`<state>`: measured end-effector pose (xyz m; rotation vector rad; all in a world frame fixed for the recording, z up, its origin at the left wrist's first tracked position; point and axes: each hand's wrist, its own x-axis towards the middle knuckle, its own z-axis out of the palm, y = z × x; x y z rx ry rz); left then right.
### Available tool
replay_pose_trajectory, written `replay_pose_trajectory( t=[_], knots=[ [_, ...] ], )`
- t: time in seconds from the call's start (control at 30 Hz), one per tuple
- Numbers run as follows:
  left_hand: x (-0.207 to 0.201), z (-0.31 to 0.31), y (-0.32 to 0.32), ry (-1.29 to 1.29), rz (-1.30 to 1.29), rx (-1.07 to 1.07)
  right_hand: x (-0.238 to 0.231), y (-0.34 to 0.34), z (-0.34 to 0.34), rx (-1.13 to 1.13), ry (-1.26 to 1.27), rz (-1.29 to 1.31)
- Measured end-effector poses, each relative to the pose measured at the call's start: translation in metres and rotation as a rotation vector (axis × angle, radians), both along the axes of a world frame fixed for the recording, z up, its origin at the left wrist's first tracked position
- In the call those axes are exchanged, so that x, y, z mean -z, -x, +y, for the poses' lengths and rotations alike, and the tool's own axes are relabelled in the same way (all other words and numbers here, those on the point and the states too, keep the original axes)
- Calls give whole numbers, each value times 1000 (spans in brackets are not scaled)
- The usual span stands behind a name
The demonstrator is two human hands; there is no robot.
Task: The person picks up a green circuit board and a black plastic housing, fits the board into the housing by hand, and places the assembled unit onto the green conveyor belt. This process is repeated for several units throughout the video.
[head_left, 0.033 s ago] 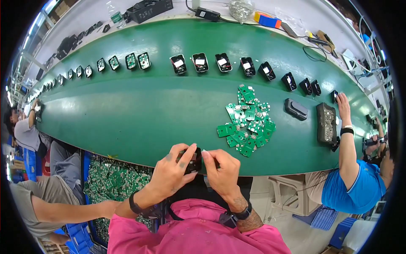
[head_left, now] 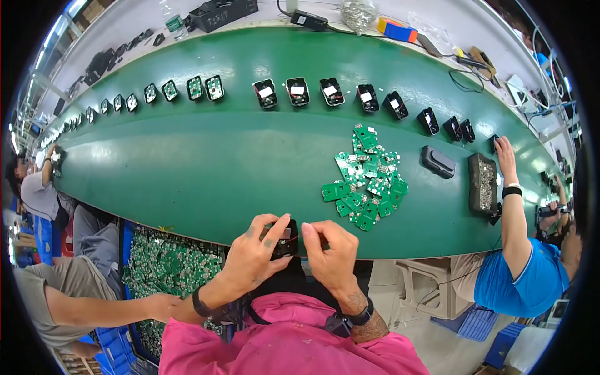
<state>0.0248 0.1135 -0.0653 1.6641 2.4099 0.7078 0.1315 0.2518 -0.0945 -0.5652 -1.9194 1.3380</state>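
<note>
My left hand [head_left: 253, 250] grips a small black plastic housing [head_left: 285, 245] at the table's near edge. The housing's open side shows dark parts and a thin red wire [head_left: 291, 239]. Just to its right is my right hand [head_left: 331, 253], slightly apart from the housing, with thumb and curled fingers drawn together. Whether the wire's end or anything else is between those fingertips is hidden. Beyond my right hand lies a loose heap of green circuit boards [head_left: 369, 181].
Black housings with white patches [head_left: 297, 91] stand in a row across the table; housings with green boards [head_left: 214, 89] continue left. A dark closed case [head_left: 437, 162] and a tray of small metal parts [head_left: 484, 184] lie right, near a co-worker's hand [head_left: 505, 153]. A board-filled bin [head_left: 169, 262] sits lower left.
My right hand has shifted slightly right, away from the housing, and the red wire shows more plainly. My left hand keeps its hold.
</note>
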Motion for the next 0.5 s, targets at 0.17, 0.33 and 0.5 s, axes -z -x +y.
replay_pose_trajectory(
  t=[0.17, 0.33, 0.5],
  knots=[
    [9, -12, -13, -20, -97, -105, -8, -4, 16, 93, -251, -225],
    [15, -10, -20, -100, -133, -198, 2, 0, 13, -229, -272, -227],
    [19, -8, -17, -115, -95, -191, -15, -11, 1, -328, -475, -225]
  ],
)
